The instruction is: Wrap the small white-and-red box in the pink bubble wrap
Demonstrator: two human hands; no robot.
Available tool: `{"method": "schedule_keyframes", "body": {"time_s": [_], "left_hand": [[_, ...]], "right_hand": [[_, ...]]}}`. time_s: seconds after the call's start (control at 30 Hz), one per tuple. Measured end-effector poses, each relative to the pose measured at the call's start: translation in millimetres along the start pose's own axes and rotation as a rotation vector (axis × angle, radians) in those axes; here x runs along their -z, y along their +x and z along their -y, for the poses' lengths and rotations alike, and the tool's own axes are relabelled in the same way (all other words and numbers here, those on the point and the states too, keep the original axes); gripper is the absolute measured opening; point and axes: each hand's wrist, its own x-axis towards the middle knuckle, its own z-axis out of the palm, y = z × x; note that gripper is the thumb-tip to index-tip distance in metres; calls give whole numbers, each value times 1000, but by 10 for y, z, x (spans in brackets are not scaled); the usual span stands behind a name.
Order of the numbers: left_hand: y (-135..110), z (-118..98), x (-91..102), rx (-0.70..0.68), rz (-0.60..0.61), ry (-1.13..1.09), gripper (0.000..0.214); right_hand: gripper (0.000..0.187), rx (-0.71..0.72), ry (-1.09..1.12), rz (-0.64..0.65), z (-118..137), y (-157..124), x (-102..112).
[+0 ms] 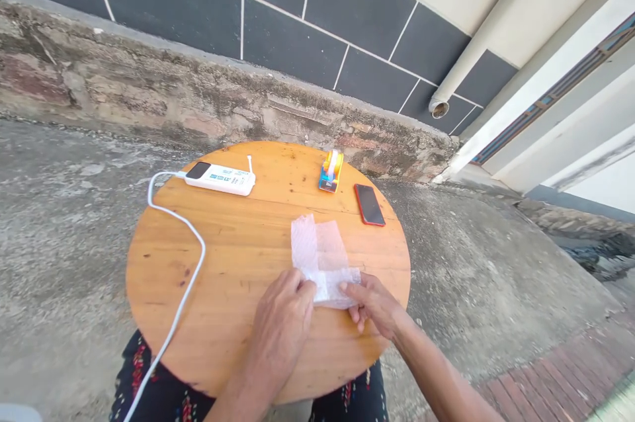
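Observation:
A sheet of clear bubble wrap (317,245) lies near the middle of the round table, its near end folded over into a flat bundle. My left hand (285,306) is closed on the left side of that fold, thumb and fingers pinched together. On the right, my right hand (372,303) grips the other end of the bundle, with the thumb on top and the fingers beneath. Whatever may be inside the fold cannot be made out. Two flaps of the wrap stretch away from me, flat on the wood.
The round wooden table (238,243) carries a white power bank (223,178) with a white cable (202,256) running off the near left edge. An orange and blue tape dispenser (331,170) stands at the back, with a red-edged phone (370,204) to its right. Behind is a stone-based wall (198,101).

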Motion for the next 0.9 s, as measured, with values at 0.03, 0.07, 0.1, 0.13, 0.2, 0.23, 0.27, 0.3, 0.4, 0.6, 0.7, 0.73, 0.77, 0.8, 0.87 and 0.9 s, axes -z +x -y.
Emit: {"method": "schedule_keyframes", "body": {"time_s": [0.03, 0.07, 0.1, 0.13, 0.2, 0.23, 0.27, 0.3, 0.4, 0.6, 0.7, 0.73, 0.77, 0.8, 0.87, 0.9], "left_hand": [[0, 0, -1, 1, 1, -3, 22], [1, 0, -1, 2, 4, -4, 22], [2, 0, -1, 2, 5, -5, 23], [4, -1, 0, 0, 6, -5, 23], [8, -3, 4, -9, -1, -5, 22], [11, -5, 8, -13, -9, -6, 21], [15, -7, 13, -16, -19, -7, 21], [20, -9, 19, -19, -27, -8, 20], [35, -13, 39, -34, -40, -11, 20], [47, 9, 44, -101, -41, -54, 19], [48, 20, 36, -108, -37, -53, 17], [49, 22, 36, -110, -34, -48, 17], [50, 23, 37, -114, -29, -41, 17], [52, 23, 40, -118, -23, -34, 17], [59, 20, 49, -126, -10, -21, 17], [62, 18, 55, -129, -3, -16, 17]], "right_hand": [[44, -5, -23, 8, 19, 16, 2], [43, -6, -44, 13, 35, 33, 3], [41, -5, -69, 16, 49, 51, 0], [40, -1, -95, 15, 60, 69, -6], [36, 22, -148, -8, 73, 107, -25], [33, 42, -172, -28, 77, 124, -37], [30, 67, -197, -51, 80, 139, -50], [26, 94, -223, -74, 85, 150, -62], [15, 164, -295, -140, 112, 155, -92], [12, 189, -355, -195, 193, 127, -186], [16, 162, -305, -178, 187, 131, -257], [18, 153, -277, -171, 178, 129, -278], [21, 145, -246, -164, 167, 124, -298], [24, 140, -214, -158, 156, 116, -314], [30, 136, -152, -147, 140, 91, -337], [32, 137, -124, -142, 136, 78, -344]]}}
